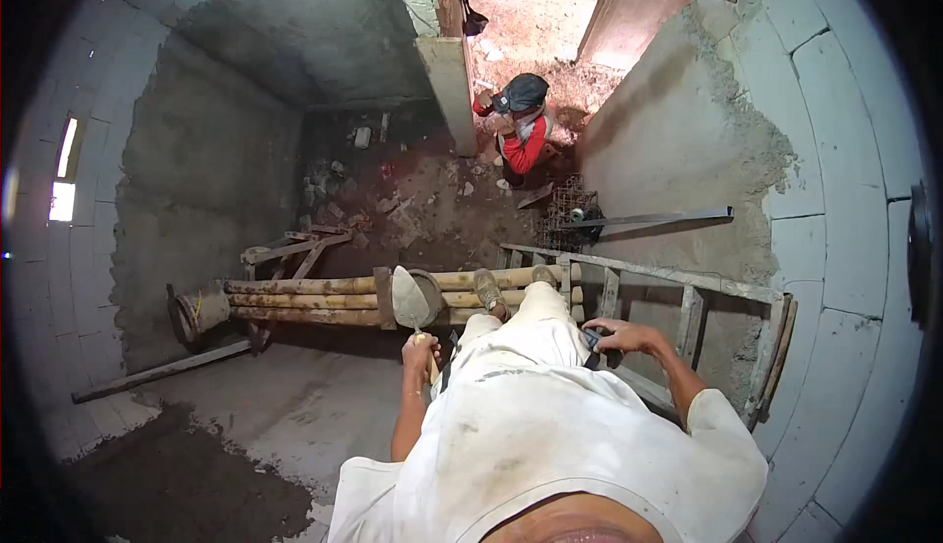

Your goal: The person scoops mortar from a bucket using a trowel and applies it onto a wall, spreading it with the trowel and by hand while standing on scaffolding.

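My left hand (420, 350) is closed round the handle of a trowel (409, 299). Its pale, pointed blade faces away from me, above the bamboo poles. Behind the blade a round, greyish bucket (430, 290) shows in part on the poles. At my right hip, my right hand (625, 336) has its fingers curled on something small and dark that I cannot make out. My feet are on a scaffold platform of bamboo poles (305, 301).
A second bucket (201, 312) stands at the platform's left end. A wooden ladder-like frame (648, 277) is on the right. Far below, a person (524, 129) in red and white crouches by the doorway, near rubble and wire mesh (568, 211). Partly plastered block walls (678, 131) surround me.
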A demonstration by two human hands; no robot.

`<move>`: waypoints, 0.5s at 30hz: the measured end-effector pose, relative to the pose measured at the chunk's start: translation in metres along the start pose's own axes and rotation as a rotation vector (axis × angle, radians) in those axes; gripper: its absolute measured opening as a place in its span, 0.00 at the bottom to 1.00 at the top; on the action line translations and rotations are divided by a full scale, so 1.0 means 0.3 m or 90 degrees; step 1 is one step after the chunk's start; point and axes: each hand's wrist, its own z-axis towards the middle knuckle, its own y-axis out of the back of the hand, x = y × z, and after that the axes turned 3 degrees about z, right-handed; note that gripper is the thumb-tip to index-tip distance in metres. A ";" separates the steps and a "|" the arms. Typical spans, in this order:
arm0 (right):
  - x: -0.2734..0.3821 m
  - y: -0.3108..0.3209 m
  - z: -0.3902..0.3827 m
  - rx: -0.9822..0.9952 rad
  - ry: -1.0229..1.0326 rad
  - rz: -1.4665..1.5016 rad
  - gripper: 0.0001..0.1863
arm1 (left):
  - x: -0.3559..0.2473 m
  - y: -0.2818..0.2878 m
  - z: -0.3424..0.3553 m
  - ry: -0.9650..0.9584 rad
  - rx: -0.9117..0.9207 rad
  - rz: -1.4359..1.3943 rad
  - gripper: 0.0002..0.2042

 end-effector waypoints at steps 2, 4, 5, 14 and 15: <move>-0.018 0.008 0.018 0.045 0.027 -0.104 0.38 | 0.022 0.007 -0.003 -0.003 0.020 -0.004 0.06; 0.014 0.012 0.007 0.064 -0.042 -0.029 0.37 | 0.037 0.012 -0.005 0.003 0.011 0.005 0.06; 0.009 0.017 0.016 0.069 -0.034 -0.039 0.37 | 0.049 0.018 -0.007 0.013 0.009 0.003 0.06; 0.102 0.097 0.052 0.042 -0.015 -0.079 0.38 | 0.112 0.074 0.009 0.021 -0.029 0.005 0.07; 0.090 0.108 0.075 0.049 0.020 -0.096 0.37 | 0.098 0.073 -0.008 0.041 -0.031 -0.007 0.07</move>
